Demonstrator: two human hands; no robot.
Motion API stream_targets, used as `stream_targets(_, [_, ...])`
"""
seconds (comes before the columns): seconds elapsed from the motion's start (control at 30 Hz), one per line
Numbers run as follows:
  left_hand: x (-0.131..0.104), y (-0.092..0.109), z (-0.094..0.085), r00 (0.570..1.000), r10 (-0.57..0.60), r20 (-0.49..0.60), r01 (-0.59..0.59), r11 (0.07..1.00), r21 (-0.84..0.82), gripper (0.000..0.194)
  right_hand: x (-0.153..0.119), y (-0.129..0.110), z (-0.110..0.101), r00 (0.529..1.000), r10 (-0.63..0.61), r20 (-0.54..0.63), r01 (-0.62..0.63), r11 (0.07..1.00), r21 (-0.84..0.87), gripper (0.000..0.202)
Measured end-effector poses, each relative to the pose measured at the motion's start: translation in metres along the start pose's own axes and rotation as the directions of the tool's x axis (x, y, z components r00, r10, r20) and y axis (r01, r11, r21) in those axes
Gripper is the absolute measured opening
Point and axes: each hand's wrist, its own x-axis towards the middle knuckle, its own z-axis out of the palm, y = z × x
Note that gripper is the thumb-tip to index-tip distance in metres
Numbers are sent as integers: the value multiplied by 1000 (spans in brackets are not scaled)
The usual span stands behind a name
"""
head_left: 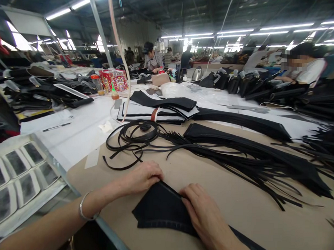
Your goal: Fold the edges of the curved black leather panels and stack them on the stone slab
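Observation:
A black panel of leather-like material [162, 208] lies on the brown board [115, 193] in front of me; its long tail runs off to the lower right under my right forearm. My left hand [146, 176] pinches the panel's upper corner, thumb and fingers pressed together at the edge. Along the same upper edge, my right hand [200, 205] rests bent over the panel, fingertips at the edge and thumb hidden. Beyond the hands lie thin black strips [132, 136], partly coiled, and a stack of similar black panels [246, 151].
A metal tray with grey cut shapes [21, 173] stands at the left edge. Farther back are a red patterned box [115, 80], a small glue bottle [114, 94] and a pen [56, 127]. Black bags [242, 82] line the far side, where other people [301, 66] work.

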Motion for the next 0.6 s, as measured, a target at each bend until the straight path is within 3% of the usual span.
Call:
stream_targets(0.27, [-11,-6,10,995,77,-62,-70,992,109,23,-9,9,8,988,-136,-68,133,990,-48,29])
stream_targets(0.6, [-19,1,11,978,208,-14,-191,921,339,29,-16,5,12,945,-294,-143,232,911,-341,41])
